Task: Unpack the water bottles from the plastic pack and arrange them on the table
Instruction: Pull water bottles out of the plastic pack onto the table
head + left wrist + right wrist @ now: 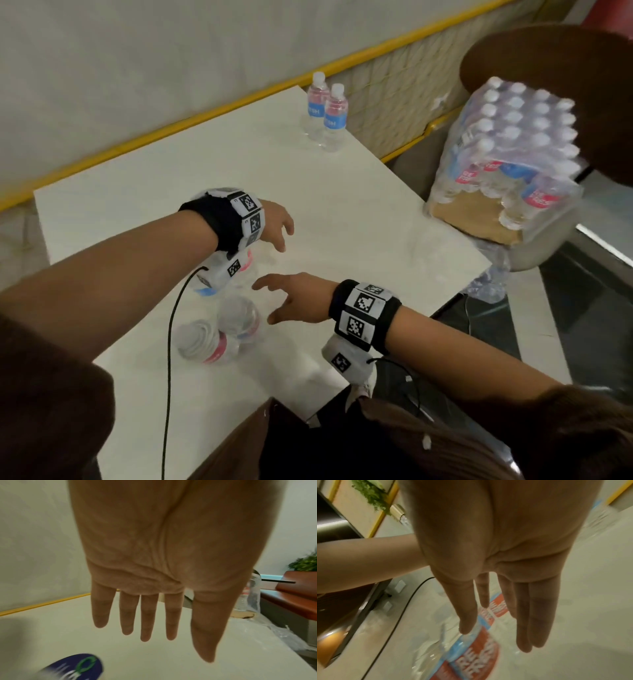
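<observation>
Two clear water bottles [325, 116] with blue labels stand at the table's [342, 212] far corner. A few more bottles [236, 318] with red and blue labels stand near the front left, just below my hands. The shrink-wrapped pack [507, 150], torn at its near side, sits on a chair to the right. My left hand [282, 233] hovers over the table with fingers straight, holding nothing [154, 628]. My right hand [274, 301] hangs open above the near bottles [471, 655], fingers [530, 615] extended and touching nothing.
Loose clear plastic wrap [489, 284] hangs off the table's right edge. A black cable [169, 342] runs across the near left of the table. A yellow-trimmed wall [205, 113] borders the far side. A round brown chair back [548, 51] rises behind the pack.
</observation>
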### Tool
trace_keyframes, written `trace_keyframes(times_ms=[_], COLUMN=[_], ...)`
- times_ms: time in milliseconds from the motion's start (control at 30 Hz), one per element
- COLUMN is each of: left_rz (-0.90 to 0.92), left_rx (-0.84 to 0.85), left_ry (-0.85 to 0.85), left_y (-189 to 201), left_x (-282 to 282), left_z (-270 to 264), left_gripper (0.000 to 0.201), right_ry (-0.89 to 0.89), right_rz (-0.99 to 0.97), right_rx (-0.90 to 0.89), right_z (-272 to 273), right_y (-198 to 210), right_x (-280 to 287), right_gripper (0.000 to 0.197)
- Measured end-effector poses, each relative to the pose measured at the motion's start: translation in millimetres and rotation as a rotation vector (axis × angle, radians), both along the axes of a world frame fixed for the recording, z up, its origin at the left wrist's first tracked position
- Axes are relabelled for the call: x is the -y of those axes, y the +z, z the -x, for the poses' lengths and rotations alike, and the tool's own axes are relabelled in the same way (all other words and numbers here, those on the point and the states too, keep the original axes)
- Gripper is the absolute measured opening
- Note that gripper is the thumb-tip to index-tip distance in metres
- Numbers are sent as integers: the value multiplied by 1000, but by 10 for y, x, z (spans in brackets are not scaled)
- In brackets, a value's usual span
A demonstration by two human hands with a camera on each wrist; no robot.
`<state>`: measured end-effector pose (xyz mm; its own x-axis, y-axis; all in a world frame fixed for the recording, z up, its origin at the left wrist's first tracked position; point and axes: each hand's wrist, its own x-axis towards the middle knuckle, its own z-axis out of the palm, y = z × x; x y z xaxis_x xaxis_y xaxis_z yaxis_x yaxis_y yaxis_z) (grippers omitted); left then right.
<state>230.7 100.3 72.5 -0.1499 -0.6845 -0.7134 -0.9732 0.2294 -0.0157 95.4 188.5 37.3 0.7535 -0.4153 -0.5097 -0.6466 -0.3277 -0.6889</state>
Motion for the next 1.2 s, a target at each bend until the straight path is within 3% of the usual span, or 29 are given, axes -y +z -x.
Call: trace_keyframes(times_ms=[133, 333, 500, 600, 733, 833, 933, 1000, 1067, 1200], left_rz=[48, 177, 326, 378, 396, 503, 539, 463, 380, 281], left_rx=[-69, -321, -513, -536, -592, -647, -658, -672, -677, -698], left_ry=[-78, -129, -130, -150, -145, -149, -121, -74, -19, 66], left_y=[-84, -251, -196, -172, -139, -124, -108, -106, -116, -150], left_x=[182, 572, 969, 1195, 1338, 1369, 1400, 1403, 1407, 1428], left_z=[603, 1639, 2391, 2701, 2906, 2959, 2954, 2932, 2910, 2909], left_gripper=[53, 62, 72, 83, 84, 61, 34, 28, 28, 42], right_ry=[-129, -670, -1122, -1403, -1774, -1915, -1995, -1966, -1930, -1787], right_rz=[3, -14, 163, 256, 255, 320, 298, 217, 172, 240], right_rx=[-147, -104, -54, 53, 258, 208, 407, 508, 503, 338], right_z=[690, 1875, 2721, 3122, 3418, 3446, 3493, 3686, 3803, 3483], right_y=[-176, -331, -408, -395, -566, -704, -846, -1162, -1321, -714], right_x=[358, 1053, 1542, 1770, 2024, 2124, 2269, 2456, 2572, 2300], right_gripper=[46, 36, 58, 72, 68, 84, 108, 111, 101, 54])
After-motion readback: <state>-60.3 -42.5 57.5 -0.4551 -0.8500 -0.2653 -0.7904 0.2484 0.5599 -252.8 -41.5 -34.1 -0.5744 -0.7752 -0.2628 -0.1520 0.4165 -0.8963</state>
